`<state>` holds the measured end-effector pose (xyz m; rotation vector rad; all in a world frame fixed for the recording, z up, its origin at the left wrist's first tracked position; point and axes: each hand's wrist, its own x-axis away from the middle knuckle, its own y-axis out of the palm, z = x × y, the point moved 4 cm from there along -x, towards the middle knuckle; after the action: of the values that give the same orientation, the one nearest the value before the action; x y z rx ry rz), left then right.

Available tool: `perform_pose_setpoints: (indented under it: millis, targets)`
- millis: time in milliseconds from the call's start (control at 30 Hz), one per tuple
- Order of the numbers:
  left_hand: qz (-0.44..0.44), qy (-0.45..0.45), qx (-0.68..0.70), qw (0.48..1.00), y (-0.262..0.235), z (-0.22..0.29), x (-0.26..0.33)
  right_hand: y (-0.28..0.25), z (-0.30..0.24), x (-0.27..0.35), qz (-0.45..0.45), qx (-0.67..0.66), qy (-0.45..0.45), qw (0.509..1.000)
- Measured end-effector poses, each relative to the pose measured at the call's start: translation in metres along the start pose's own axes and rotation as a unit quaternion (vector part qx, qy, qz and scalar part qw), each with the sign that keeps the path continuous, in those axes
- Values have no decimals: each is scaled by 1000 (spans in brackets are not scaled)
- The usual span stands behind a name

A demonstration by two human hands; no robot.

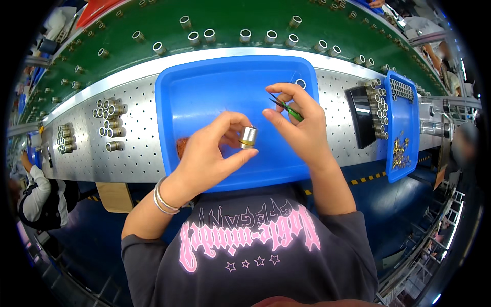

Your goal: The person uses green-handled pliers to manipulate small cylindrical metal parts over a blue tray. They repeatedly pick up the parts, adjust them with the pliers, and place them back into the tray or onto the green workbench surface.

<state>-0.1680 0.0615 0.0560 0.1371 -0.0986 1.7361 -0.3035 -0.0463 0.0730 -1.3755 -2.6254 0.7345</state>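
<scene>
My left hand (215, 143) pinches a short silver metal cylinder (249, 135) with a yellowish band between thumb and fingers, above a blue plastic tray (235, 61). Closed round a small tool (292, 112), my right hand (302, 123) is a little to the right and farther away. The tool has green handles and thin dark tips, slightly apart and pointing up and left, clear of the cylinder. Whether it is tweezers or snips I cannot tell. A reddish-brown clump (181, 146) lies in the tray beside my left hand. Near its far right corner sits another metal cylinder (300, 83).
Beyond the tray runs a green conveyor belt (225, 23) with many metal cylinders. On the perforated metal table (138, 148), cylinders (110, 120) stand grouped at left. A black flat device (361, 116) and a second blue tray (391, 169) with small brass parts are at right.
</scene>
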Motion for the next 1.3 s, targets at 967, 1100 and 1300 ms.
perform_pose_setpoints:
  millis: [967, 1100, 1300]
  targets:
    - [-73, 145, -383, 909, -47, 38, -29, -62, 125, -180, 104, 413, -34, 904]
    - [-98, 147, -337, 925, -21, 47, -26, -68, 127, -174, 137, 375, -63, 915]
    - [37, 97, -127, 986, -36, -2, -44, -42, 56, -122, 93, 128, -86, 984]
